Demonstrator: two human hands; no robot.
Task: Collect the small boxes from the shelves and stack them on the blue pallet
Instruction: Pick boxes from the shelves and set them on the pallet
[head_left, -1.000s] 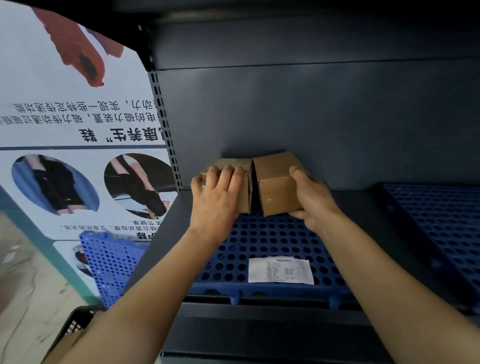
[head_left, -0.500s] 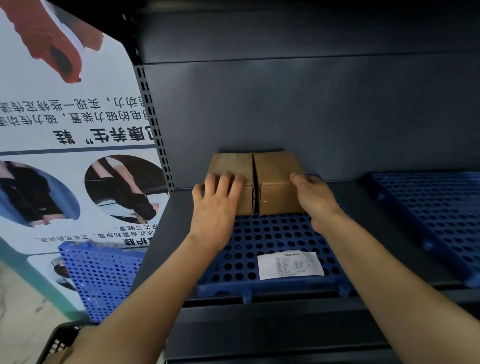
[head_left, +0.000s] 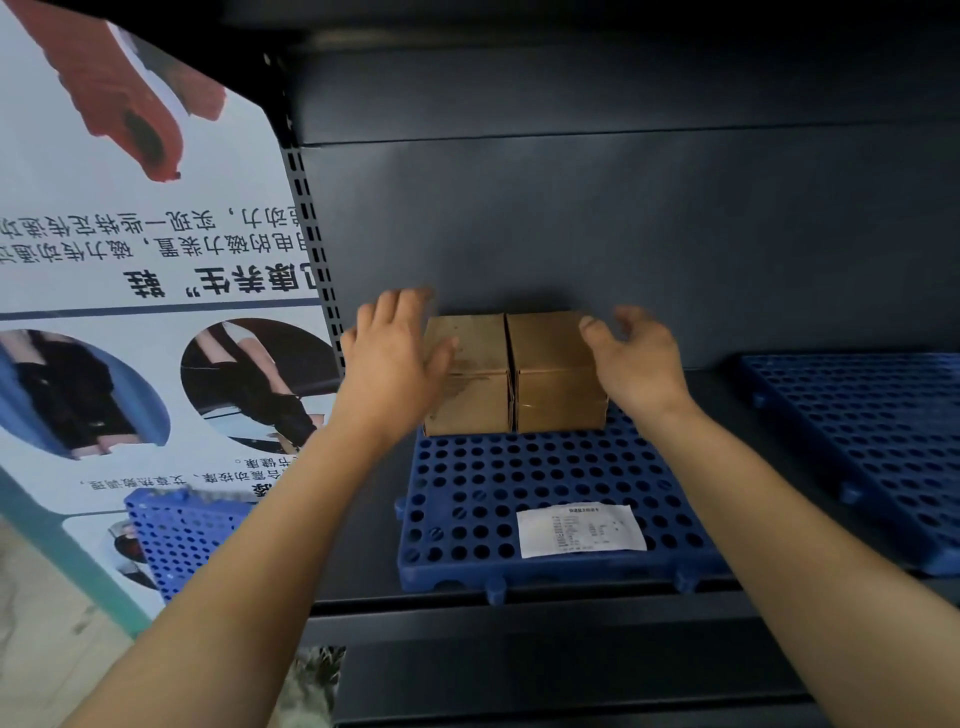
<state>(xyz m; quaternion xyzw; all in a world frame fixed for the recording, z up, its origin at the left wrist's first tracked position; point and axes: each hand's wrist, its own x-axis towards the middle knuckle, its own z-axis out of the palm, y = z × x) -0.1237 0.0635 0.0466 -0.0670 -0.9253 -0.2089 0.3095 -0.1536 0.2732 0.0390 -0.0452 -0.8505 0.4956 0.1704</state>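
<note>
Fingers (head_left: 395, 306) of the left hand (head_left: 392, 366) are straight and spread, grasping nothing; its thumb lies over the outer edge of the left box (head_left: 470, 374), though I cannot tell whether it touches. The right hand (head_left: 641, 364) is released too, fingers loosely curved just beside the upper corner of the right box (head_left: 556, 369). Both small cardboard boxes sit upright and touching, side by side at the back of the blue pallet (head_left: 467, 470), so this pair looks already placed. They seem light, stiff and dry, with tape across the fronts; pressing on the two outer faces should lift both, though they could hinge apart at the seam, so one per hand is safer. A paper label (head_left: 579, 530) lies nearer the pallet's front; the pallet rests on a dark shelf (head_left: 371, 545); a second pallet (head_left: 872, 426) lies to the right; a poster (head_left: 156, 249) hangs to the left.
</note>
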